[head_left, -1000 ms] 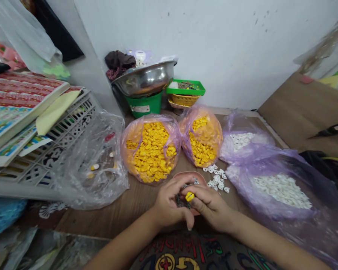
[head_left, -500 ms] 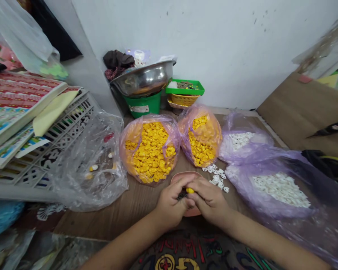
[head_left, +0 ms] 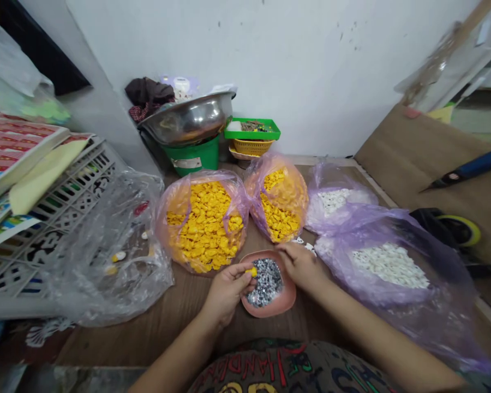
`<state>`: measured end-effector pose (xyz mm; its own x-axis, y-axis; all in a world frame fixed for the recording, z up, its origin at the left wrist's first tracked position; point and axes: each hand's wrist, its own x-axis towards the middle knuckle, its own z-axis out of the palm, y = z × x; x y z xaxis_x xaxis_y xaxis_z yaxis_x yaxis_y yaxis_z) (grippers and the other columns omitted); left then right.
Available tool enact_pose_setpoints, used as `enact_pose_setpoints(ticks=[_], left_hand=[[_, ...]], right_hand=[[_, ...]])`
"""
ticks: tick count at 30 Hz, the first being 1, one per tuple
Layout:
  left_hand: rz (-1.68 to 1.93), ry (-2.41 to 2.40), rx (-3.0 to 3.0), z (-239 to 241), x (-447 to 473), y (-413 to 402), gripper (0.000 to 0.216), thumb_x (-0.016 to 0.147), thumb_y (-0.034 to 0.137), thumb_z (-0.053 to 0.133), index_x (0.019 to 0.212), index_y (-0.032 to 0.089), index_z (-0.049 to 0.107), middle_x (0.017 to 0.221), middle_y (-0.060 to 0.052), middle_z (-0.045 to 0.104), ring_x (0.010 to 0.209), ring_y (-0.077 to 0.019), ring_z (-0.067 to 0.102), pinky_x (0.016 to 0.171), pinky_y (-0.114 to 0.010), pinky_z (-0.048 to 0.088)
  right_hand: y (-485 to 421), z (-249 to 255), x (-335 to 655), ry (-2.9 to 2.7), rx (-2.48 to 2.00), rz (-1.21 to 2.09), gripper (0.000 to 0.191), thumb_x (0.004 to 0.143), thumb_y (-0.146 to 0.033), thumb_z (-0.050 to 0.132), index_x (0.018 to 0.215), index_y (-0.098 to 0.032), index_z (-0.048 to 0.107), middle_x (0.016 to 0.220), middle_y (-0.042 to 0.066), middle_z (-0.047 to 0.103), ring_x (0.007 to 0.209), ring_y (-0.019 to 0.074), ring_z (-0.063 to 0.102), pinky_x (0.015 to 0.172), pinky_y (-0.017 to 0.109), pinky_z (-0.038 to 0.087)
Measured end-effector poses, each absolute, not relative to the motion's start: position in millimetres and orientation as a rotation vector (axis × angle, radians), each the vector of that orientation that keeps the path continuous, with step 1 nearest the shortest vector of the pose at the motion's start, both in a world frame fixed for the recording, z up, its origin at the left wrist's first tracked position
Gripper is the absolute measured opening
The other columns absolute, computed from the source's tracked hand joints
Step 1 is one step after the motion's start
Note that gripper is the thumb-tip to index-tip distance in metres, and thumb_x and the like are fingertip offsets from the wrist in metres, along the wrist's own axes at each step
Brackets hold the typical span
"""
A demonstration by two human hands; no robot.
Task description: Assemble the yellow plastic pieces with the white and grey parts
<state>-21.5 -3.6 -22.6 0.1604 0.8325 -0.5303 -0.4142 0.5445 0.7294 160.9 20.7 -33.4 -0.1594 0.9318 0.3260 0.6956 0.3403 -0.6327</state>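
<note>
My left hand (head_left: 229,286) pinches a small yellow plastic piece (head_left: 251,272) between thumb and fingers, over the left rim of a pink dish (head_left: 265,313). Small shiny grey bead-like bits (head_left: 265,284) fill much of the dish. My right hand (head_left: 305,266) is at the dish's upper right edge, fingers stretched toward the left and no object visible in them. Just beyond it, small flat white pieces (head_left: 310,247) lie on the table, partly hidden by the hand.
Two bags of yellow pieces (head_left: 208,229) (head_left: 280,210) stand behind the dish. Purple bags of white pieces (head_left: 388,265) lie right. A clear bag (head_left: 118,273) and grey crate (head_left: 85,180) are left. A steel bowl (head_left: 192,120) and green tray (head_left: 265,134) stand behind.
My hands were together over the dish around the yellow piece. They have parted: the left keeps the piece, the right has moved toward the white pieces. The view has shifted right.
</note>
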Motion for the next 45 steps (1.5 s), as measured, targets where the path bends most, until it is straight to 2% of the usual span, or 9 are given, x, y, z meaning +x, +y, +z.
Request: enact_pose_setpoints(ticks=[5,10,12,15,19,23,30,37,45], left_hand=[[0.986,1.087,0.472,-21.0,-16.6,-3.3,0.040,0.037,0.019,0.082,0.073,0.011,0.067,0.061,-0.001,0.067,0.049,-0.0076,0.057,0.051,-0.019,0.047],[0.980,1.140,0.514,-15.3,-15.5,-7.6,0.040,0.039,0.021,0.081,0.075,0.013,0.067,0.058,0.001,0.067,0.045,-0.0071,0.056,0.047,-0.018,0.045],[0.994,1.151,0.529,-11.2,-14.2,-9.5,0.038,0.037,0.021,0.081,0.071,0.013,0.067,0.058,0.001,0.067,0.046,-0.0076,0.057,0.048,-0.019,0.046],[1.009,1.135,0.550,-2.3,-10.0,-13.6,0.038,0.033,0.017,0.082,0.067,0.013,0.067,0.059,0.000,0.069,0.050,-0.0089,0.059,0.052,-0.020,0.047],[1.024,1.154,0.595,12.6,-7.1,-23.5,0.037,0.034,0.014,0.081,0.069,0.013,0.068,0.063,-0.001,0.070,0.056,-0.0105,0.060,0.058,-0.023,0.048],[1.070,1.216,0.601,21.1,-7.4,-37.6,0.037,0.036,0.016,0.081,0.071,0.014,0.069,0.063,-0.001,0.070,0.053,-0.0099,0.059,0.057,-0.022,0.048],[1.083,1.183,0.588,18.8,16.8,-47.2,0.038,0.039,0.022,0.081,0.075,0.014,0.069,0.068,-0.003,0.071,0.057,-0.0110,0.061,0.060,-0.023,0.048],[1.026,1.168,0.665,22.0,57.3,-24.9,0.040,0.033,0.019,0.082,0.071,0.014,0.070,0.067,-0.003,0.070,0.060,-0.0117,0.060,0.062,-0.023,0.046],[1.028,1.034,0.774,10.3,82.0,-0.4,0.025,0.044,0.026,0.077,0.065,0.015,0.067,0.059,0.000,0.065,0.057,-0.0106,0.058,0.059,-0.022,0.044]], right_hand=[[51.9,-57.8,183.6,-1.789,-1.563,0.539,0.013,0.066,-0.007,0.054,0.063,-0.018,0.061,0.064,0.007,0.065,0.073,0.0237,0.061,0.075,0.043,0.046],[40.0,-54.5,182.4,-1.613,-1.507,0.736,0.012,0.074,-0.021,0.052,0.082,-0.018,0.061,0.078,0.006,0.068,0.076,0.0211,0.063,0.070,0.039,0.049],[25.9,-44.8,176.4,-1.575,-1.442,0.849,0.018,0.076,-0.029,0.052,0.089,-0.018,0.059,0.075,0.004,0.068,0.067,0.0180,0.064,0.059,0.032,0.051],[3.2,-26.3,162.4,-1.330,-1.253,1.215,0.029,0.069,-0.038,0.062,0.090,-0.018,0.057,0.069,0.002,0.067,0.060,0.0153,0.064,0.050,0.025,0.049],[-18.6,-9.4,142.9,-0.862,-0.998,1.598,0.034,0.051,-0.031,0.078,0.078,-0.018,0.060,0.068,-0.001,0.066,0.062,0.0118,0.062,0.058,0.022,0.049],[-28.2,-7.4,135.1,-0.766,-0.944,1.711,0.033,0.046,-0.025,0.080,0.074,-0.018,0.063,0.071,-0.002,0.067,0.064,0.0108,0.060,0.064,0.023,0.048],[-34.6,-4.3,153.7,-0.788,-0.902,1.721,0.032,0.046,-0.028,0.079,0.072,-0.020,0.063,0.069,-0.003,0.065,0.066,0.0125,0.058,0.066,0.026,0.046],[-34.6,-1.5,194.2,-0.922,-1.064,1.417,0.027,0.053,-0.033,0.075,0.074,-0.020,0.064,0.070,-0.002,0.060,0.066,0.0123,0.053,0.066,0.025,0.043],[-41.6,6.0,214.0,-0.752,-1.133,1.363,0.031,0.053,-0.032,0.074,0.077,-0.020,0.059,0.071,-0.003,0.060,0.067,0.0122,0.056,0.066,0.024,0.044]])
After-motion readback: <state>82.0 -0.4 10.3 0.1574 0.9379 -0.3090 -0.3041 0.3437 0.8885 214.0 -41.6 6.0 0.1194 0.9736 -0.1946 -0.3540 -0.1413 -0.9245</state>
